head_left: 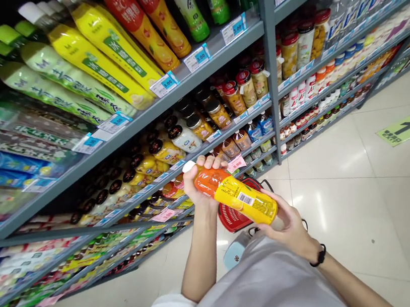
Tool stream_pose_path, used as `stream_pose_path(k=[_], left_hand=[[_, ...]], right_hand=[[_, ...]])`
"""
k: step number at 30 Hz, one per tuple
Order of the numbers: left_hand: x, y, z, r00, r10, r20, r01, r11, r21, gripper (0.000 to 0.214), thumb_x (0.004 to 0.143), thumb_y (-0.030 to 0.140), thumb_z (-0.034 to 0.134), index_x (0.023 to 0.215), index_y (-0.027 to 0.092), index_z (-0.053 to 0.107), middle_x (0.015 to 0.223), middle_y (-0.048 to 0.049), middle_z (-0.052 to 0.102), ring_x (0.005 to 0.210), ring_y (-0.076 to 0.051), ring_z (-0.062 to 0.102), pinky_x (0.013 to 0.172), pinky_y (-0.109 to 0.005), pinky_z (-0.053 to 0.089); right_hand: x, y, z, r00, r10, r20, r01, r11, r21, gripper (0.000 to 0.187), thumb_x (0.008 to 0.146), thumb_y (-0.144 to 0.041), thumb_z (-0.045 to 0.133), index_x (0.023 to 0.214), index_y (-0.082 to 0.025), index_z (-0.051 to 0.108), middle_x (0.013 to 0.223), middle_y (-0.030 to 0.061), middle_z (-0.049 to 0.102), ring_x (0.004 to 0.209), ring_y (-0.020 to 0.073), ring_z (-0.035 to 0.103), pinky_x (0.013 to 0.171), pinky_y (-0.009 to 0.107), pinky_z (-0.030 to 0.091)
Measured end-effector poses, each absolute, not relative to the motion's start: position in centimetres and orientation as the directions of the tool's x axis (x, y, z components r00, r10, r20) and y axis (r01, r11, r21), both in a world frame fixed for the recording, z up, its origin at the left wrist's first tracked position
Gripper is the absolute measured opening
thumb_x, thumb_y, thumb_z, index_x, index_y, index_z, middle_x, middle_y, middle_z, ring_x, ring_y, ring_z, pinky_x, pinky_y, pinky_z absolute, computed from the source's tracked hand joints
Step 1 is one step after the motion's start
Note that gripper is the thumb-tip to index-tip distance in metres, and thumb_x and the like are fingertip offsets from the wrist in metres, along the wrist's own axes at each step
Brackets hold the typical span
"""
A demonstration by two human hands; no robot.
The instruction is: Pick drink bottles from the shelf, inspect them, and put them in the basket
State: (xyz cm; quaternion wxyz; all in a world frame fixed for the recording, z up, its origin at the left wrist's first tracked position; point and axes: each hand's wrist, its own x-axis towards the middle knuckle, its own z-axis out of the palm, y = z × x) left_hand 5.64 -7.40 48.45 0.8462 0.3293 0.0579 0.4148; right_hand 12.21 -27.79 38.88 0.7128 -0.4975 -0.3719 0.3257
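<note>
An orange-and-yellow juice bottle [237,196] with a white cap lies almost level between my two hands, in front of my body. My left hand [204,181] wraps round its neck and upper end, fingertips showing over the far side. Round its base end is my right hand [288,226], a black band on the wrist. A barcode on the yellow label faces up. Similar red-and-orange bottles [148,13] stand on the upper shelf at the left, beside yellow bottles [109,43] with white caps.
Long grey shelves [202,66] full of bottles and jars run along my left to the far right. A red basket [232,218] is on the floor below the bottle. A green arrow sign [403,130] marks the tiled floor [335,202].
</note>
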Motion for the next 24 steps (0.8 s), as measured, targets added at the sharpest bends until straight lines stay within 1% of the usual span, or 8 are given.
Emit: stream_pose_path(k=[4, 9, 14, 17, 19, 21, 23, 24], left_hand=[[5.5, -6.6, 48.3, 0.666, 0.733, 0.137, -0.610, 0.429, 0.666, 0.025, 0.077, 0.031, 0.070, 0.084, 0.021, 0.048, 0.079, 0.0032, 0.047, 0.077, -0.010, 0.054, 0.085, -0.027, 0.052], [5.6, -6.5, 48.1, 0.702, 0.703, 0.115, -0.533, 0.412, 0.739, 0.021, 0.077, 0.031, 0.071, 0.083, 0.021, 0.053, 0.081, 0.0018, 0.050, 0.079, -0.011, 0.056, 0.088, -0.027, 0.053], [5.7, -7.1, 48.1, 0.707, 0.705, 0.053, -0.445, 0.386, 0.808, 0.023, 0.075, 0.035, 0.073, 0.085, 0.022, 0.057, 0.083, 0.0018, 0.055, 0.084, -0.013, 0.059, 0.110, -0.043, 0.048], [5.6, -7.7, 48.1, 0.712, 0.702, 0.025, -0.412, 0.390, 0.823, 0.020, 0.076, 0.031, 0.074, 0.087, 0.022, 0.059, 0.083, 0.0022, 0.058, 0.085, -0.012, 0.061, 0.110, -0.042, 0.049], [5.6, -8.2, 48.1, 0.720, 0.694, 0.011, -0.407, 0.409, 0.817, 0.020, 0.075, 0.028, 0.074, 0.086, 0.021, 0.059, 0.082, 0.0023, 0.059, 0.084, -0.012, 0.062, 0.105, -0.037, 0.052], [5.8, -8.7, 48.3, 0.720, 0.694, 0.011, -0.431, 0.435, 0.791, 0.020, 0.073, 0.026, 0.073, 0.083, 0.021, 0.057, 0.079, 0.0030, 0.058, 0.080, -0.011, 0.062, 0.096, -0.031, 0.054], [6.1, -9.4, 48.6, 0.703, 0.711, 0.019, -0.476, 0.450, 0.756, 0.019, 0.071, 0.023, 0.073, 0.080, 0.020, 0.056, 0.076, 0.0039, 0.056, 0.076, -0.009, 0.061, 0.089, -0.027, 0.054], [6.3, -9.8, 48.8, 0.688, 0.726, 0.022, -0.498, 0.449, 0.742, 0.019, 0.071, 0.022, 0.072, 0.080, 0.020, 0.056, 0.074, 0.0042, 0.056, 0.074, -0.009, 0.061, 0.087, -0.026, 0.054]], right_hand=[[12.2, -27.7, 38.7, 0.573, 0.786, 0.232, 0.130, 0.193, -0.973, 0.080, 0.082, -0.034, 0.084, 0.153, -0.022, 0.048, 0.145, 0.0148, 0.062, 0.124, 0.0279, 0.068, 0.108, 0.040, 0.057], [12.2, -28.1, 38.4, 0.599, 0.700, 0.388, 0.388, 0.170, -0.906, 0.086, 0.085, -0.035, 0.082, 0.159, -0.025, 0.039, 0.144, 0.0140, 0.062, 0.125, 0.0274, 0.067, 0.107, 0.040, 0.058], [13.4, -29.1, 37.8, 0.462, 0.655, 0.599, 0.649, 0.210, -0.731, 0.088, 0.090, -0.029, 0.077, 0.164, -0.025, 0.029, 0.148, 0.0165, 0.058, 0.134, 0.0304, 0.059, 0.113, 0.049, 0.052], [14.6, -29.8, 37.3, 0.353, 0.624, 0.697, 0.761, 0.242, -0.602, 0.089, 0.093, -0.021, 0.074, 0.166, -0.026, 0.024, 0.150, 0.0183, 0.055, 0.138, 0.0316, 0.056, 0.113, 0.053, 0.051], [15.2, -30.3, 37.1, 0.330, 0.606, 0.724, 0.782, 0.255, -0.569, 0.087, 0.093, -0.018, 0.073, 0.165, -0.027, 0.025, 0.151, 0.0179, 0.055, 0.139, 0.0318, 0.055, 0.112, 0.054, 0.052], [15.2, -30.8, 37.1, 0.355, 0.610, 0.708, 0.744, 0.274, -0.609, 0.082, 0.092, -0.020, 0.074, 0.162, -0.028, 0.033, 0.150, 0.0166, 0.056, 0.139, 0.0326, 0.055, 0.113, 0.055, 0.050], [14.8, -31.3, 37.5, 0.445, 0.653, 0.613, 0.620, 0.270, -0.737, 0.078, 0.089, -0.026, 0.078, 0.157, -0.027, 0.041, 0.149, 0.0158, 0.057, 0.139, 0.0337, 0.055, 0.117, 0.056, 0.047], [14.5, -31.5, 37.8, 0.511, 0.676, 0.531, 0.513, 0.256, -0.820, 0.078, 0.087, -0.029, 0.080, 0.156, -0.026, 0.042, 0.148, 0.0158, 0.058, 0.138, 0.0336, 0.056, 0.117, 0.054, 0.047]])
